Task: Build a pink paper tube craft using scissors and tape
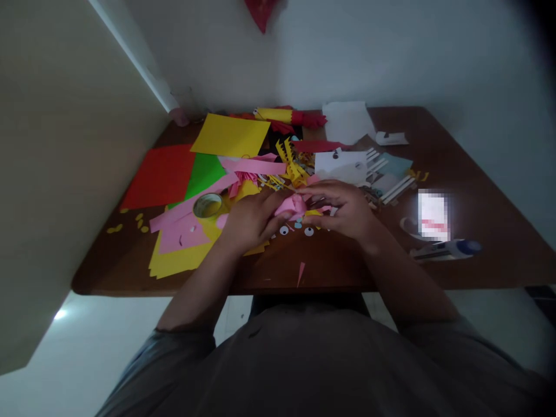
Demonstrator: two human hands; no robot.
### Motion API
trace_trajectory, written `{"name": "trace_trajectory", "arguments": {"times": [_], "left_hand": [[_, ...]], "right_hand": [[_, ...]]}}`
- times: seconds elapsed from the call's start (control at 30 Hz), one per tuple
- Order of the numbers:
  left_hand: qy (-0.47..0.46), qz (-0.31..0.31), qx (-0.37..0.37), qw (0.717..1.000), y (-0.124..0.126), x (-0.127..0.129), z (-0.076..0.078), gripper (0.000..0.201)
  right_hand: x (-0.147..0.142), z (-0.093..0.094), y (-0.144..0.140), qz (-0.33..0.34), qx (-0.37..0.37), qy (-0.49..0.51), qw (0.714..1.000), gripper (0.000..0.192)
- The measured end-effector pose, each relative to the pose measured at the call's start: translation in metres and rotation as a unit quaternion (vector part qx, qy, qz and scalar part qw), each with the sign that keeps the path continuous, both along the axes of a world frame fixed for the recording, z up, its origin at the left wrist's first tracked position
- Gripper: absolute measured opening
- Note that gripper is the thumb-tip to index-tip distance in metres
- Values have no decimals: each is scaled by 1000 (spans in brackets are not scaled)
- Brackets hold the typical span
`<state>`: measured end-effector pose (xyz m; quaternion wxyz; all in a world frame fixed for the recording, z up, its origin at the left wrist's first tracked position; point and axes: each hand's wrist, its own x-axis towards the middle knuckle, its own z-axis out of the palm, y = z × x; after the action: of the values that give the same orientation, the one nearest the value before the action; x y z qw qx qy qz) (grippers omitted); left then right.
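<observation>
Head: pink paper (292, 206) inside table edge (321, 289)

A plain room is serving as a craft space: coloured paper (158, 176) is lying on the brown table (330, 272) left of the left hand (254, 219), and a pale wall (369, 63) is rising beyond it.

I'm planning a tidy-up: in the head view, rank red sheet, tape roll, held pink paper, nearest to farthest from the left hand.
1. Pink paper: touching the left hand.
2. Tape roll: to its left.
3. Red sheet: farther left, farther back.
</observation>
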<state>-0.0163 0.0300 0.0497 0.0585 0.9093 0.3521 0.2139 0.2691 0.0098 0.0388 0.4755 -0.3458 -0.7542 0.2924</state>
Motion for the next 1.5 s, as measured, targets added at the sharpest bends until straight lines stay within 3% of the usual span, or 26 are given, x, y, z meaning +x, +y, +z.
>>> {"name": "trace_trajectory", "arguments": {"times": [0.17,0.53,0.83,1.23,1.33,1.5], "left_hand": [[-11,35,54,998,-2,5,-3,69],[-14,38,13,999,-3,5,-2,74],[7,37,-14,999,-2,4,-1,70],[13,45,7,999,-2,5,0,73],[17,50,15,999,-2,5,0,74],[28,84,31,996,-2,6,1,71]], "right_hand": [[-7,-6,3,-49,53,-2,997,29],[0,-2,4,-49,37,-12,998,35],[0,-4,7,-34,46,-18,998,23],[-1,-1,5,-25,77,-13,997,16],[0,-3,5,-25,37,7,999,22],[-4,-15,6,-28,-137,53,989,54]]}}
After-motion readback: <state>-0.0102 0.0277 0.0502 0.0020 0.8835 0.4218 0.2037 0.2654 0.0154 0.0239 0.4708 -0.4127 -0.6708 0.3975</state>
